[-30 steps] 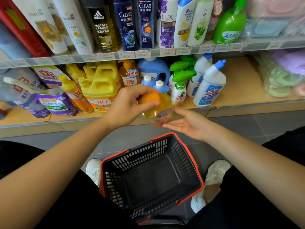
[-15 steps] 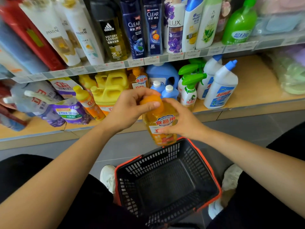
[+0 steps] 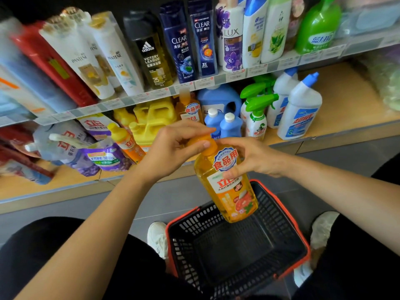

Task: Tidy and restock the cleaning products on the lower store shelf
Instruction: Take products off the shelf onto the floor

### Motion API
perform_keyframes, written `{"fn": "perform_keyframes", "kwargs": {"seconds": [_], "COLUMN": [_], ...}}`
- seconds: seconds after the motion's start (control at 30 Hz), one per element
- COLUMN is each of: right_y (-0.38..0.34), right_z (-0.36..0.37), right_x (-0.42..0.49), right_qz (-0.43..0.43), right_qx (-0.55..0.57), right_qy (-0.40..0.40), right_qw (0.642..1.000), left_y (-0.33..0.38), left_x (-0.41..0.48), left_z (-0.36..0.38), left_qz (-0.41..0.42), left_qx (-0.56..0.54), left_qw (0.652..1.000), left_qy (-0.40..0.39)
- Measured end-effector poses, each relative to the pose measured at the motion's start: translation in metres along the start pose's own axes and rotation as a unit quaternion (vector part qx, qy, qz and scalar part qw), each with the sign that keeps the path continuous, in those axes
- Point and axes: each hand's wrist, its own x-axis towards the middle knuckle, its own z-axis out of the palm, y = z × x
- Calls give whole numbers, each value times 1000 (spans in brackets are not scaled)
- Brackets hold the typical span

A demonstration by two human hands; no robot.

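An orange dish-soap bottle hangs tilted above the black basket, in front of the lower shelf. My left hand pinches its orange cap from the left. My right hand grips the bottle's shoulder and label from the right. On the lower shelf stand yellow jugs, another orange bottle, two small blue bottles, a blue detergent jug, green-trigger sprays and white toilet-cleaner bottles.
Purple and grey refill pouches lie slumped at the lower shelf's left. The upper shelf carries shampoo and body-wash bottles. The basket with a red rim sits on the grey floor between my white shoes.
The orange bottle has come up and toward me, and more of its label shows. My right hand went from open under the bottle to gripping its shoulder. The camera moved closer.
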Motion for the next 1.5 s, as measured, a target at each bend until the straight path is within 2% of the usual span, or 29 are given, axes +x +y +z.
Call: {"fn": "perform_keyframes", "kwargs": {"seconds": [0.1, 0.27, 0.37, 0.5, 0.7, 0.77, 0.9, 0.97, 1.07, 1.23, 1.3, 1.4, 1.5], "right_y": [0, -3, -7, -13, -14, -14, -12, -12, -14, -12, -10, -11, -12], "right_z": [3, 4, 2, 1, 10, 15, 33, 38, 34, 27, 27, 25, 25], "right_x": [-2, -5, -2, 3, 11, 13, 14, 14, 15, 14, 14, 14, 15], "right_qz": [-1, 11, 25, 37, 46, 39, 7, -18, -14, 49, 56, 45, 21], "right_qx": [-1, 22, 56, 108, 120, 103, 33, 6, 29, 167, 208, 188, 92], "right_qy": [-3, -12, -20, -41, -59, -41, 79, 111, 85, -58, -85, -79, -4], "right_qw": [1000, 1000, 998, 993, 990, 993, 996, 994, 996, 983, 973, 978, 996], "left_y": [2, 3, -3, -7, -21, -22, -20, -18, -17, -20, -21, -22, -21], "left_x": [-3, -7, -10, -14, -16, -19, -23, -23, -20, -16, -16, -18, -19], "left_z": [6, 4, 0, 4, 14, 19, 29, 32, 30, 21, 18, 18, 21], "left_qz": [-21, -77, -91, -121, -174, -179, -183, -188, -207, -222, -216, -206, -201], "left_qx": [-22, -124, -178, -307, -422, -432, -410, -416, -432, -494, -516, -502, -412], "left_qw": [1000, 989, 980, 943, 889, 882, 881, 873, 863, 838, 828, 838, 880], "left_qy": [4, -24, -13, 34, 29, 61, 151, 173, 163, 68, 42, 59, 123]}}
